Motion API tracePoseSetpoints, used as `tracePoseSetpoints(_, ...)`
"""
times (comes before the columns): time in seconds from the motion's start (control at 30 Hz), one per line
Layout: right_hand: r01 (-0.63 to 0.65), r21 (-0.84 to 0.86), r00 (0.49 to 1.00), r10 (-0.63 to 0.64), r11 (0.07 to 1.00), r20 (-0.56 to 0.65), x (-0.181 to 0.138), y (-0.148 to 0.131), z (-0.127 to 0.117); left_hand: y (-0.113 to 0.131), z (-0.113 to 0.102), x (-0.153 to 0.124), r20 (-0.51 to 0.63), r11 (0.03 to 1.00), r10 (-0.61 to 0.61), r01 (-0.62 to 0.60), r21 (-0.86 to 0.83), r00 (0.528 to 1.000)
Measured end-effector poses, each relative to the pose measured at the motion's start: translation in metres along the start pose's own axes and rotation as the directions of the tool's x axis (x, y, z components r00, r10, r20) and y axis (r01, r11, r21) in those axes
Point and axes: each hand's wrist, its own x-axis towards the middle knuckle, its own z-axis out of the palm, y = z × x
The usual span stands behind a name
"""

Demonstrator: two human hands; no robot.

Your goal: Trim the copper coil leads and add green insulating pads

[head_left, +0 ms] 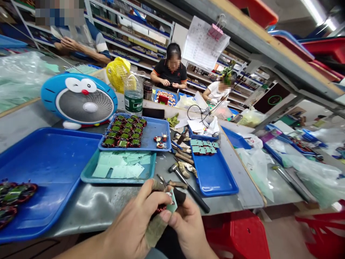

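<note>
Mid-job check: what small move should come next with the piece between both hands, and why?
Probably press the pale green card evenly against the wound coil. The left hand and right hand hold the two together, but whether the card sits flush is hidden. Pieces in the blue tray at right have similar cards on top.

The held card (173, 203) looks smooth and matt, the coil (161, 208) against it glossy wire, the finger wraps (155, 231) rough cloth. The bench (88, 201) is metal (shiny in patches at near left), the left tray (71, 153) glossy plastic, the hammer head (173, 168) polished metal, the far bottle (133, 88) clear plastic.
</note>
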Motion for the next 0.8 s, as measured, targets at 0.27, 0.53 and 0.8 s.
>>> tracePoseSetpoints(0.27,0.001,-0.065,0.999,-0.004,0.998,-0.051,-0.003,0.000,-0.009,-0.009,-0.007,0.013,0.223,0.996,0.033,-0.052,0.079,0.974)
tracePoseSetpoints(0.53,0.068,-0.270,0.995,-0.086,0.961,-0.056,-0.011,0.007,-0.015,-0.014,-0.010,0.014,0.210,0.998,0.064,-0.063,-0.010,0.976)
tracePoseSetpoints(0.8,0.335,-0.764,0.914,-0.387,0.551,0.122,-0.004,-0.016,-0.025,0.011,-0.006,0.022,0.287,0.824,-0.412,0.487,-0.288,0.865)
